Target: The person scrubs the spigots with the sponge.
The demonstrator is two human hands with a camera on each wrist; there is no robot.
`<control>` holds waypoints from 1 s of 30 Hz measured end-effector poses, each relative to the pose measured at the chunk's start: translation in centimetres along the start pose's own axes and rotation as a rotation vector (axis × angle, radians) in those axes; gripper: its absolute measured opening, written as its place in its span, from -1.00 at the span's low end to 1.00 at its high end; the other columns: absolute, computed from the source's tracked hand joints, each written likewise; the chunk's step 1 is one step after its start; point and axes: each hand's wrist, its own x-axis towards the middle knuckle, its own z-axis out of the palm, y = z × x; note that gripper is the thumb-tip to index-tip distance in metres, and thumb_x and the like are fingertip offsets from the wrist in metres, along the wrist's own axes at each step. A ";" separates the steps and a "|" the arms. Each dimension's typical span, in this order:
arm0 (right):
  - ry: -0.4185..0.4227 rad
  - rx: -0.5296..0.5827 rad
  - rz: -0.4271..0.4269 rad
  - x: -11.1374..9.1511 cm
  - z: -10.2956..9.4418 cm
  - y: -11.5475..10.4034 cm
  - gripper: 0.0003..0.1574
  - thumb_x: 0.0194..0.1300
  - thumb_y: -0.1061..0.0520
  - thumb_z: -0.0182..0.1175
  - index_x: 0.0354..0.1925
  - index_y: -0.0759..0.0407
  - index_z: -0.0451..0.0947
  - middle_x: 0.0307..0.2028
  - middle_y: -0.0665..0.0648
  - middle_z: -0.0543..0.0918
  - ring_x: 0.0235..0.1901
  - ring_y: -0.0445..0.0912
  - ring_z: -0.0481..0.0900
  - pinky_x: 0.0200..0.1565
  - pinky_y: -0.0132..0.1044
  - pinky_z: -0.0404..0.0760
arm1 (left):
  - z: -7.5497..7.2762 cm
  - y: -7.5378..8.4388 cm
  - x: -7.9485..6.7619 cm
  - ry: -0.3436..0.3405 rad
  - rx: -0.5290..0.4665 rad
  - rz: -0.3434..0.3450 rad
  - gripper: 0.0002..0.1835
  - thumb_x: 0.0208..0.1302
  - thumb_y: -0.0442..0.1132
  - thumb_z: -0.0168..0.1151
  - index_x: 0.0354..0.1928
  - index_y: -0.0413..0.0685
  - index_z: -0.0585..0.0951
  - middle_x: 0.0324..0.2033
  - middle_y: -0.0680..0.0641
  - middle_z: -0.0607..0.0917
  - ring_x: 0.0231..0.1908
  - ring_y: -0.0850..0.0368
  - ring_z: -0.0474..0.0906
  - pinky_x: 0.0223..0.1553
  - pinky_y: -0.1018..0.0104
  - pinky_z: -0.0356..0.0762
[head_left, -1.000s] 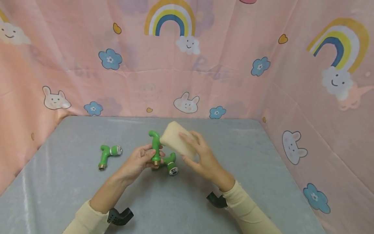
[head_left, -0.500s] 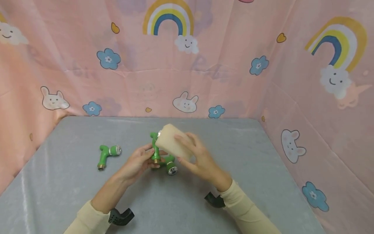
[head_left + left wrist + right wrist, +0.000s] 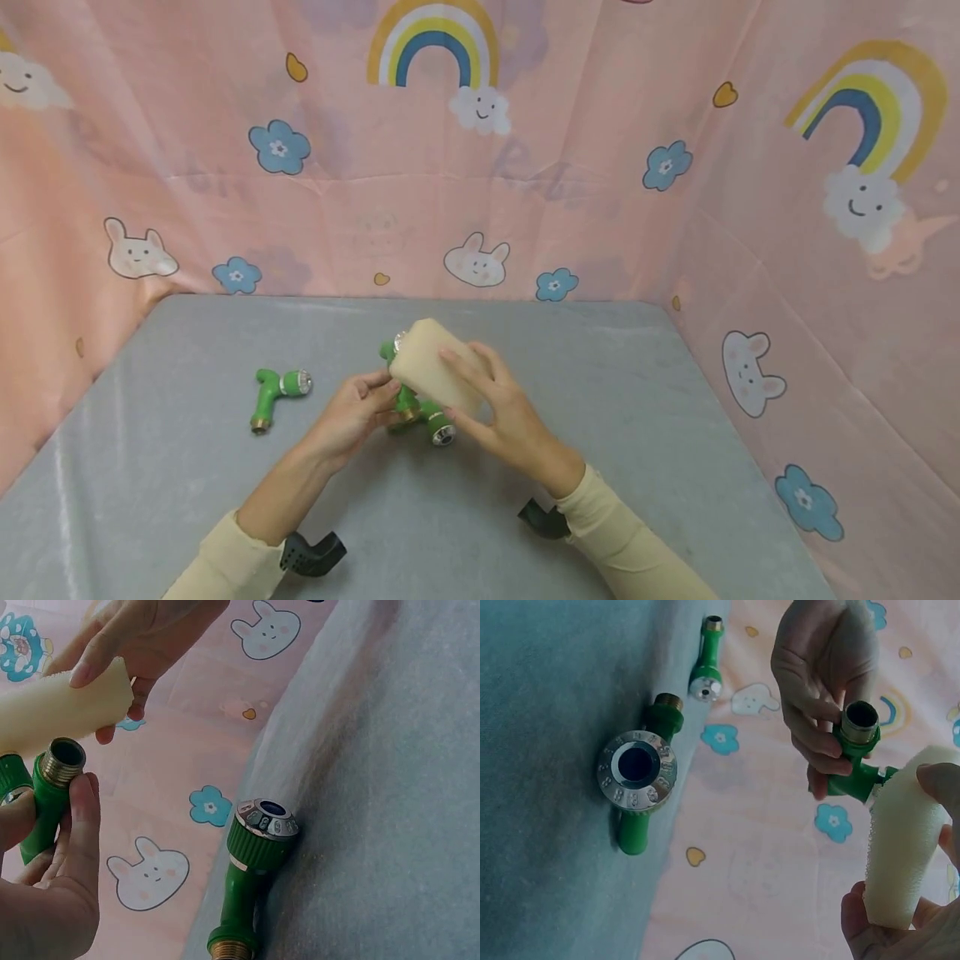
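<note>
My left hand [image 3: 351,417] grips an upright green hose nozzle [image 3: 49,806], fingers wrapped round its body below the side branch. Its brass threaded end [image 3: 861,722] is bare, and its chrome head [image 3: 400,340] shows just past the sponge's edge in the head view. A cream sponge block [image 3: 435,367] is held between the thumb and fingers of my right hand [image 3: 513,412]. In the right wrist view the sponge lies right against the nozzle's branch; from the head view it hides much of the nozzle's middle.
A second green nozzle [image 3: 439,423] lies on the grey table [image 3: 645,400] just behind and below my hands. A third green nozzle [image 3: 268,402] lies farther left. Black curved pieces [image 3: 313,554] stick out by both wrists. Pink printed cloth [image 3: 585,225] stands at the back and sides.
My right hand has brought the sponge left and slightly down, so it now covers more of the held nozzle. The left hand stays nearly in place, with the nozzle turned a little.
</note>
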 end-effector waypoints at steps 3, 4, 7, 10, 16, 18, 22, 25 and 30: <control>-0.011 -0.004 -0.001 0.0 0.1 -0.1 -0.15 0.27 0.13 0.42 0.46 -0.04 0.34 0.34 0.35 0.34 0.21 0.21 0.48 0.00 0.06 0.70 | 0.1 0.1 -0.1 0.022 -0.020 -0.016 -0.37 0.58 -0.24 0.00 0.50 -0.44 0.11 -0.26 0.28 0.79 -0.17 0.37 0.71 -0.02 0.40 0.68; -0.014 -0.005 -0.007 0.0 0.2 -0.1 -0.14 0.26 0.14 0.42 0.46 -0.04 0.34 0.34 0.35 0.34 0.21 0.21 0.48 0.01 0.06 0.70 | 0.2 0.2 -0.1 0.025 -0.029 -0.019 -0.35 0.57 -0.26 0.01 0.51 -0.44 0.07 -0.26 0.27 0.80 -0.18 0.35 0.72 -0.02 0.39 0.69; -0.024 -0.010 -0.029 -0.1 0.4 -0.2 -0.12 0.24 0.15 0.43 0.46 -0.04 0.33 0.33 0.34 0.35 0.22 0.20 0.47 0.02 0.05 0.70 | 0.2 0.3 -0.1 0.049 -0.051 -0.017 -0.32 0.56 -0.26 0.02 0.52 -0.40 0.03 -0.22 0.24 0.81 -0.15 0.32 0.73 0.01 0.38 0.69; -0.030 -0.025 -0.042 -0.2 0.7 -0.2 -0.13 0.24 0.15 0.44 0.45 -0.02 0.35 0.31 0.33 0.37 0.22 0.18 0.48 0.03 0.02 0.70 | 0.2 0.4 -0.2 0.048 -0.070 0.018 -0.34 0.56 -0.24 0.01 0.52 -0.37 0.03 -0.13 0.22 0.79 -0.07 0.30 0.72 0.08 0.33 0.67; -0.088 -0.083 -0.003 -0.3 0.9 -0.1 -0.17 0.27 0.11 0.41 0.45 -0.03 0.37 0.31 0.32 0.39 0.22 0.16 0.49 0.04 -0.02 0.69 | 0.2 0.7 -0.3 0.080 -0.055 0.050 -0.46 0.59 -0.26 -0.06 0.50 -0.25 0.16 0.26 -0.09 0.60 0.06 0.29 0.67 0.16 0.30 0.63; -0.118 -0.095 0.018 -0.4 0.8 -0.2 -0.18 0.27 0.11 0.40 0.44 -0.05 0.39 0.32 0.34 0.40 0.23 0.17 0.49 0.06 0.01 0.69 | 0.3 0.8 -0.2 0.104 -0.042 0.035 -0.47 0.59 -0.27 -0.07 0.50 -0.24 0.17 0.37 -0.21 0.47 0.11 0.26 0.64 0.18 0.32 0.61; -0.176 -0.104 0.055 -0.4 0.1 -0.1 -0.20 0.22 0.13 0.40 0.41 -0.09 0.43 0.32 0.36 0.41 0.23 0.19 0.49 0.08 0.04 0.66 | 0.2 1.1 -0.1 0.165 -0.041 -0.004 -0.46 0.57 -0.30 -0.03 0.50 -0.23 0.18 0.41 -0.34 0.40 0.22 0.07 0.61 0.20 0.32 0.60; -0.214 -0.105 0.072 -0.3 -0.6 0.0 -0.20 0.20 0.15 0.41 0.39 -0.12 0.45 0.32 0.34 0.42 0.20 0.15 0.50 0.06 -0.01 0.66 | 0.1 1.1 -0.2 0.193 -0.046 -0.020 -0.41 0.56 -0.28 0.02 0.52 -0.21 0.14 0.33 -0.33 0.51 0.19 0.05 0.64 0.18 0.28 0.61; -0.210 -0.083 0.086 -0.2 -1.6 0.1 -0.20 0.18 0.16 0.41 0.38 -0.11 0.47 0.29 0.29 0.43 0.14 0.10 0.51 0.00 -0.11 0.64 | -0.2 1.0 -0.2 0.217 -0.058 -0.003 -0.40 0.57 -0.20 0.04 0.51 -0.23 0.15 0.07 -0.05 0.75 -0.06 0.27 0.72 0.08 0.28 0.69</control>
